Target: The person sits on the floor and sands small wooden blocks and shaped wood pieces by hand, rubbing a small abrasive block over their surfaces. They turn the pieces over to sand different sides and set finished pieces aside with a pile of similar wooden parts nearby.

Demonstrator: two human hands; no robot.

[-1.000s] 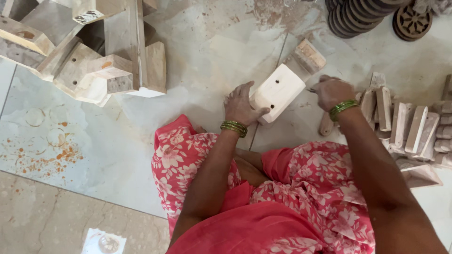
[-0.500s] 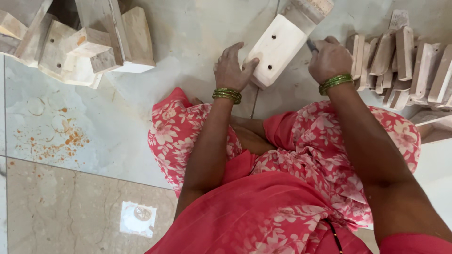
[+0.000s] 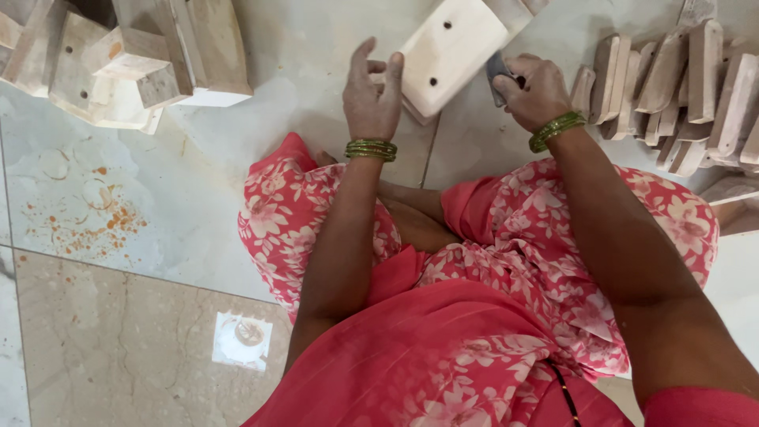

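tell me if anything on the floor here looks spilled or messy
Yes: orange-brown speckles are scattered over the pale floor tile left of the person's knee, like spilled powder or a stain. The wooden pieces at right lie in a loose, uneven pile.

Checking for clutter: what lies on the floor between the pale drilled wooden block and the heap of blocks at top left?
In the head view, only bare tile floor separates the drilled block from the heap.
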